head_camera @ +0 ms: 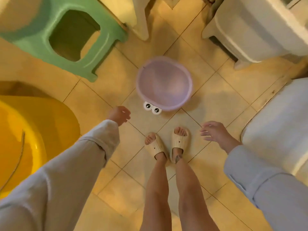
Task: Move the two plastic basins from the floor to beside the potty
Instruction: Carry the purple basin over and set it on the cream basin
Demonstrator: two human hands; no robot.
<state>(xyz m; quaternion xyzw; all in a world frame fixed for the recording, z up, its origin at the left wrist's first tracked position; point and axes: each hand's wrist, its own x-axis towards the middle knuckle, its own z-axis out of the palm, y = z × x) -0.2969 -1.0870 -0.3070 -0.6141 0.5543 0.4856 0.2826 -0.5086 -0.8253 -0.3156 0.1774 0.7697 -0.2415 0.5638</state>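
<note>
A pale purple plastic basin point(164, 83) with two cartoon eyes on its near rim stands upright on the tiled floor, just ahead of my feet. It may be two basins nested; I cannot tell. My left hand point(119, 115) hovers left of the basin's near edge, fingers loosely curled, holding nothing. My right hand point(214, 131) hangs lower on the right with fingers spread, also empty. Neither hand touches the basin. A white potty or toilet point(276, 124) sits at the right edge.
A green plastic stool point(41, 32) stands at the upper left. A large yellow tub point(21, 130) with a hose lying in it fills the left side. A white toilet base point(253, 30) sits at the upper right. My sandalled feet point(166, 144) stand behind the basin.
</note>
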